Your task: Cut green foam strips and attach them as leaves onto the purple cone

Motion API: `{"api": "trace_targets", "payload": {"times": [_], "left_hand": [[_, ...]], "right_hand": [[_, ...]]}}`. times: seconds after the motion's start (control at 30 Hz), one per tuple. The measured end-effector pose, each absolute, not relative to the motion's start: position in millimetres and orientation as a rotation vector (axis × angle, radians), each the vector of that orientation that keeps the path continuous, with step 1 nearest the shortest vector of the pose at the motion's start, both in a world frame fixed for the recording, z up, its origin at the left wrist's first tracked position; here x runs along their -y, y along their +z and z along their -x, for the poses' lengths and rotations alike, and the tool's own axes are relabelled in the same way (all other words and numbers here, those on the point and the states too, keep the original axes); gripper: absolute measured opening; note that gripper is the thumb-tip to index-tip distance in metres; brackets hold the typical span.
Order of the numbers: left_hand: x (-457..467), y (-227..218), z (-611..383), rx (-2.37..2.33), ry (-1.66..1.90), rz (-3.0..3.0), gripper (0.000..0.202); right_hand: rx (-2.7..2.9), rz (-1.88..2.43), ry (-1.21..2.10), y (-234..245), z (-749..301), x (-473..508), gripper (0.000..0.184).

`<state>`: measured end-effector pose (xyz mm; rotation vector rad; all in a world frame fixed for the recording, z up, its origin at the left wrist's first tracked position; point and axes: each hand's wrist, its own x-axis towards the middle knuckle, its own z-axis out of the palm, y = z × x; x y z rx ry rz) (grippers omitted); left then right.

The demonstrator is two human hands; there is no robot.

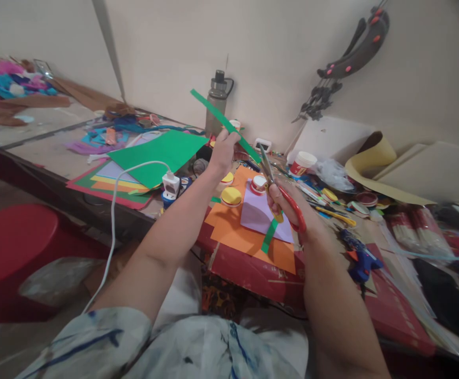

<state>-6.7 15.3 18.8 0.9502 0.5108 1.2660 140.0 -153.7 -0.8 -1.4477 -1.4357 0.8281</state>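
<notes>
My left hand (223,152) is closed on a long green paper strip (209,108), which slants from upper left down to the right. In my right hand (282,202) is a pair of scissors with red handles (296,208); their blades point up and meet the strip's lower end. Beneath the scissors lies a short green paper piece (269,237), across purple paper (249,213) and orange paper (225,237). A yellow-filled round container (231,197) and a white-topped jar (258,183) stand by the purple sheet.
Green sheets (162,158) top a stack of coloured paper to the left, near a white plug with its cable (171,181). A grey bottle (216,108) stands at the wall. On the right are a paper cup (302,164), a blue glue gun (359,258) and a yellow cutter (336,216).
</notes>
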Motion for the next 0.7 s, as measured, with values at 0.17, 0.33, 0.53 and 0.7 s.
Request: {"api": "trace_targets", "payload": {"times": [0.17, 0.33, 0.53, 0.7], "left_hand": [[-20, 13, 4, -0.492, 1.251, -0.932, 0.021], [-19, 9, 1, -0.473, 1.225, -0.987, 0.023], [-22, 7, 0, -0.504, 1.21, -1.091, 0.024], [-24, 6, 0, -0.525, 1.204, -1.158, 0.023]], "right_hand": [[1.444, 1.438, 0.842, -2, -142, 154, 0.071], [1.518, 1.466, 0.79, 3, -137, 156, 0.075], [1.537, 1.509, 0.811, 5, -135, 155, 0.081], [1.572, 1.517, 0.819, 3, -139, 155, 0.081]]}}
